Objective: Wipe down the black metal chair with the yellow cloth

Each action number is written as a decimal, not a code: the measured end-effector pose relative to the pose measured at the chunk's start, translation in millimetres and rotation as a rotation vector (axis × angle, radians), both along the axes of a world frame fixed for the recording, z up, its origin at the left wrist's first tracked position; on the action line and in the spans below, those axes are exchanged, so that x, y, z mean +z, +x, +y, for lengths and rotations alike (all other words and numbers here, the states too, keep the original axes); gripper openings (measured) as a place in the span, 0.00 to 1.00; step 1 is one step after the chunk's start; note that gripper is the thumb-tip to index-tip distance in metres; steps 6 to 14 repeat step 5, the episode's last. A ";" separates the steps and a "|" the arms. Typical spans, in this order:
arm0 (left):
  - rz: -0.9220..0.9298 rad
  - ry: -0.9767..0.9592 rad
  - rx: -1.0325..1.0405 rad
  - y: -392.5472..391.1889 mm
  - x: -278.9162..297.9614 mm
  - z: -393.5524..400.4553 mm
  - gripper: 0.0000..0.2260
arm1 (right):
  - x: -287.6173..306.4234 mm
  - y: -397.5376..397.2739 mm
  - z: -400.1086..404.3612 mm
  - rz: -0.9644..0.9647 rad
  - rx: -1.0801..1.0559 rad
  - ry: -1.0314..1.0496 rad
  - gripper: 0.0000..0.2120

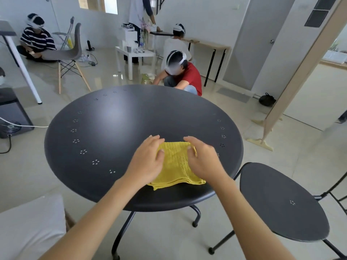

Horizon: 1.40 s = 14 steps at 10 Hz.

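Observation:
A folded yellow cloth (175, 166) lies on the near part of a round black metal table (112, 128). My left hand (147, 160) rests on the cloth's left side, thumb pressed onto the fabric. My right hand (204, 158) covers its right side and pinches the far right corner between thumb and fingers. The black metal chair (281, 201) stands low at the right of the table, its round seat bare, with thin black legs and part of its back frame showing at the right edge.
A person in a red shirt (187, 76) crouches just beyond the table. A grey chair (69, 53), a small white table (135, 55) and other people stand farther back. A wooden frame (293, 87) leans at right. A white cushion (32, 228) sits lower left.

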<state>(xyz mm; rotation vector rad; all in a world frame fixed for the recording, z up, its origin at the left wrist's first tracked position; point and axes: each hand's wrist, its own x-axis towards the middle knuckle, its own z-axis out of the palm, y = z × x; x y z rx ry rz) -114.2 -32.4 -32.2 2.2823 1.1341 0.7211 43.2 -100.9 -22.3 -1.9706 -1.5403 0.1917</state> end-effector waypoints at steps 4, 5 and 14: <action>0.423 -0.045 0.058 -5.6 -34.8 0.1 0.25 | -40.5 -6.0 -14.6 -0.203 -0.011 -0.384 0.28; 0.407 -0.009 0.095 -20.3 -34.9 -1.1 0.25 | -39.7 3.1 -29.3 -0.191 -0.008 -0.358 0.28; 0.407 -0.009 0.095 -20.3 -34.9 -1.1 0.25 | -39.7 3.1 -29.3 -0.191 -0.008 -0.358 0.28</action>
